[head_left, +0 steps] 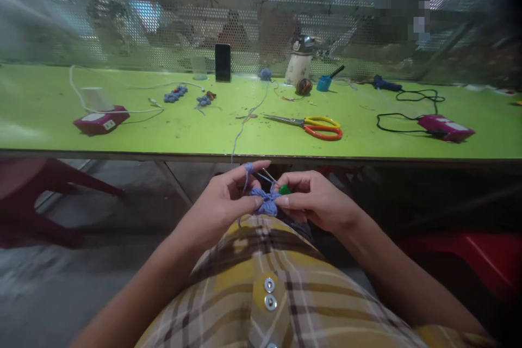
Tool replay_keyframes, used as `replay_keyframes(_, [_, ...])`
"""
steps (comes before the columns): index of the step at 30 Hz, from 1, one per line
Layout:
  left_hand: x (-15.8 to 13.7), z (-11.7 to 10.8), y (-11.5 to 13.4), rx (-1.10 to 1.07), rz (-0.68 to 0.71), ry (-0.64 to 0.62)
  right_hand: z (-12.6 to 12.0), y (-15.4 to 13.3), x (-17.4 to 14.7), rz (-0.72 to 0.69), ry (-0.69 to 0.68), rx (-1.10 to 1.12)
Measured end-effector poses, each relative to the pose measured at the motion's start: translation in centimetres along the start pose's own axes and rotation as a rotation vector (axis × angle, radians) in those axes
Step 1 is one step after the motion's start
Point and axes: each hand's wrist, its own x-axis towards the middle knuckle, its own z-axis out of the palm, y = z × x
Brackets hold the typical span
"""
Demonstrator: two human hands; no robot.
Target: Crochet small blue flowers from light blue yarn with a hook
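Between my two hands, in front of the table edge, is a small piece of blue crochet work (pixel 267 207). My left hand (pixel 222 198) pinches its left side, with blue yarn (pixel 248 168) wrapped around the raised, stretched index finger. In my right hand (pixel 314 196) is a crochet hook with a green handle (pixel 284 190); its metal tip points up and left, close to the yarn. The right thumb also touches the crochet work. From my left hand the yarn strand runs up across the table to a blue yarn ball (pixel 265 74).
Scissors (pixel 322 126) with yellow and red handles lie on the green table (pixel 196 133). Behind them stand a phone (pixel 222 62), a pale jug (pixel 299 62) and a dark ball (pixel 304 86). Blue crocheted pieces (pixel 175 94) lie left. Purple boxes (pixel 101 120) with cables sit at both sides.
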Motion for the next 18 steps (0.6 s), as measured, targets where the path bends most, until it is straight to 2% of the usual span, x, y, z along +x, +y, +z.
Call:
replay_keyframes(10, [-0.08,0.47,0.6,0.027,-0.047,0.024,0.08,0.42,-0.35,-0.007,-0.053,0.02])
replay_keyframes(18, [-0.26,0.49,0.23,0.07,0.031,0.12,0.26,0.34,-0.5,-0.036,-0.038,-0.034])
